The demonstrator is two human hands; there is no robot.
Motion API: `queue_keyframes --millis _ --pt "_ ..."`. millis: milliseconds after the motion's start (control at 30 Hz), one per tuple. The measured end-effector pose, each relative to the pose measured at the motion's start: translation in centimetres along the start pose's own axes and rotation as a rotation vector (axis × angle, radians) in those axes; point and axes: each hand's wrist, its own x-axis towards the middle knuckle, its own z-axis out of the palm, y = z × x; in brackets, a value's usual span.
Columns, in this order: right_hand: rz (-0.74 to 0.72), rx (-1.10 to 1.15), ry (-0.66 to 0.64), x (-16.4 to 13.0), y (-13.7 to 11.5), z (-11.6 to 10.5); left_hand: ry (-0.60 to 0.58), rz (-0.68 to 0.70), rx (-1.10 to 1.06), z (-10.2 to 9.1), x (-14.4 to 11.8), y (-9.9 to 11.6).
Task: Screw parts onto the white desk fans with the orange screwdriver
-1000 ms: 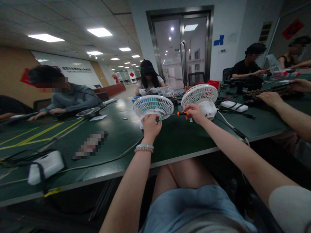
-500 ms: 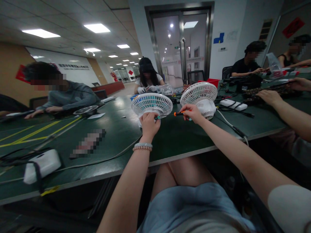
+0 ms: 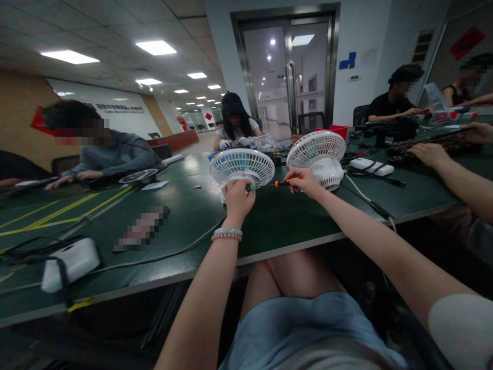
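Note:
My left hand (image 3: pixel 238 197) is closed in front of the nearer white fan (image 3: pixel 242 163), hiding part of its base. A small teal-ended piece (image 3: pixel 250 187) pokes out between its thumb and fingers; its kind is unclear. My right hand (image 3: pixel 304 181) grips an orange and black screwdriver (image 3: pixel 283 183) held nearly level. The screwdriver's thin shaft points left toward the teal end; I cannot tell whether they touch. Just behind my right hand stands a second white fan (image 3: pixel 316 154), tilted upward on its base.
The green table (image 3: pixel 185 205) has a white boxy device (image 3: pixel 71 263) with black cables at left. A white adapter (image 3: pixel 372 166) lies at right. A co-worker's hand (image 3: pixel 427 153) works at the right. Other people sit around the table. A red bin (image 3: pixel 339 132) stands behind the fans.
The view has shifted slightly. My right hand has turned a little around the screwdriver, and the thin shaft now shows more clearly. Both fans stay in place.

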Motion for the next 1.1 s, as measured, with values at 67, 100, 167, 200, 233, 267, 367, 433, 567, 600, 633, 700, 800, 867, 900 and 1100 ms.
queue_keyframes --millis 67,100,167,200,233,267,367,433,567,600,633,700,800,867,900,1100 --pt "-0.001 0.017 0.005 0.1 0.2 0.0 -0.002 -0.007 -0.002 0.0 0.0 0.0" --pt "-0.001 0.031 0.011 0.1 0.3 0.0 0.0 -0.009 -0.005 0.0 0.0 0.0" --pt "0.002 0.074 0.025 0.1 0.2 0.1 0.007 -0.006 -0.012 0.0 0.0 0.0" --pt "0.008 0.098 0.031 0.1 0.2 0.1 0.012 -0.004 -0.014 0.0 0.0 -0.1" --pt "0.016 0.119 0.033 0.1 0.1 0.2 0.017 -0.002 -0.016 0.0 0.0 -0.1" --pt "0.027 0.135 0.031 0.1 -0.1 0.3 0.02 -0.001 -0.018 0.0 0.0 -0.1" --pt "0.056 0.153 0.024 -0.1 -0.5 0.5 0.025 -0.004 -0.023 0.1 0.0 -0.1" --pt "0.066 0.136 0.024 -0.2 -0.8 0.6 0.023 -0.01 -0.025 0.1 0.0 -0.2" --pt "0.042 -0.035 0.052 -0.3 -1.1 0.6 0.03 -0.012 -0.027 0.2 0.0 -0.3" --pt "0.02 -0.088 0.072 -0.3 -1.1 0.5 0.037 -0.008 -0.032 0.2 0.0 -0.4" --pt "-0.004 -0.125 0.094 -0.3 -1.0 0.4 0.045 -0.002 -0.038 0.2 0.0 -0.5" --pt "-0.031 -0.114 0.121 -0.3 -0.9 0.2 0.066 0.012 -0.053 0.3 0.0 -0.6" --pt "-0.017 0.039 0.091 -0.1 -0.7 0.1 0.091 0.019 -0.077 0.3 0.0 -0.7" --pt "-0.015 0.131 0.074 -0.1 -0.7 0.2 0.095 0.015 -0.086 0.4 0.0 -0.7" --pt "-0.021 0.161 0.078 0.0 -0.8 0.2 0.096 0.014 -0.089 0.4 0.0 -0.8" --pt "-0.047 0.189 0.085 0.2 -0.9 0.5 0.102 0.014 -0.07 0.5 0.0 -0.8"
